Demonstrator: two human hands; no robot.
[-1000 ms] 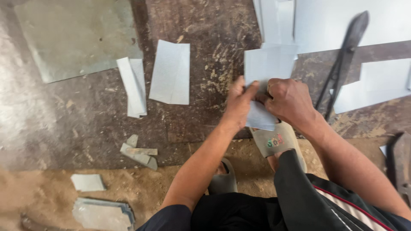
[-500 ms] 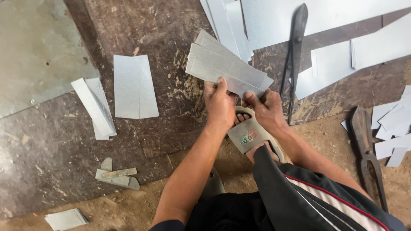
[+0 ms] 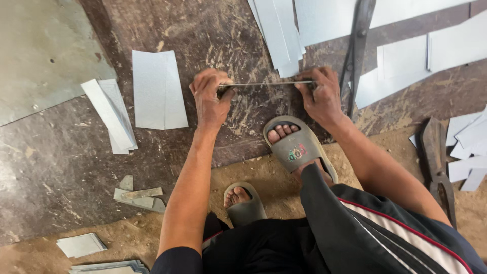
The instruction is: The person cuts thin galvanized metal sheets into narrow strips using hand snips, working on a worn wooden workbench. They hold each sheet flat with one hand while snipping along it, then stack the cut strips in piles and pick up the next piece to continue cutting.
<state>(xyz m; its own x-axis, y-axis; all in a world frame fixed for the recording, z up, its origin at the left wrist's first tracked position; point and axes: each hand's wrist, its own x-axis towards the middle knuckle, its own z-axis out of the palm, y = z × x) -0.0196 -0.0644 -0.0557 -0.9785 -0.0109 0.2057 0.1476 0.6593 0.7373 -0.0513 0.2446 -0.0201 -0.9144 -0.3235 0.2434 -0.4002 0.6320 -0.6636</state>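
i see a thin grey metal strip [image 3: 266, 84] held edge-on and level, just above the dark scarred work plate [image 3: 223, 30], stretched between the two hands. my left hand [image 3: 210, 99] pinches its left end, thumb and fingers closed tight on the metal; my right hand [image 3: 319, 96] clamps the right end the same way, fingers curled over it. the strip sits just ahead of the grey sandal [image 3: 297, 147] on the forward foot, whose toes rest at the plate's near edge. a second sandalled foot [image 3: 243, 203] is tucked back on the sandy floor.

just beyond the strip, a fanned stack of cut sheet pieces [image 3: 279, 35] lies on the plate, its lower corner close to the strip's right half. beside my right hand long dark shears [image 3: 357, 50] run up and away, lying partly over pale sheet offcuts [image 3: 406, 66]. to the left of my left hand lies a folded rectangular sheet [image 3: 157, 89], and further left a narrow folded strip [image 3: 111, 114] set at a slant. a large dull sheet [image 3: 45, 50] fills the upper left corner. small scraps [image 3: 137, 195] lie near the plate's near edge, and flat pieces [image 3: 81, 244] on the sand at lower left. at far right another dark tool [image 3: 436, 157] lies next to more pale cuttings [image 3: 469, 147].
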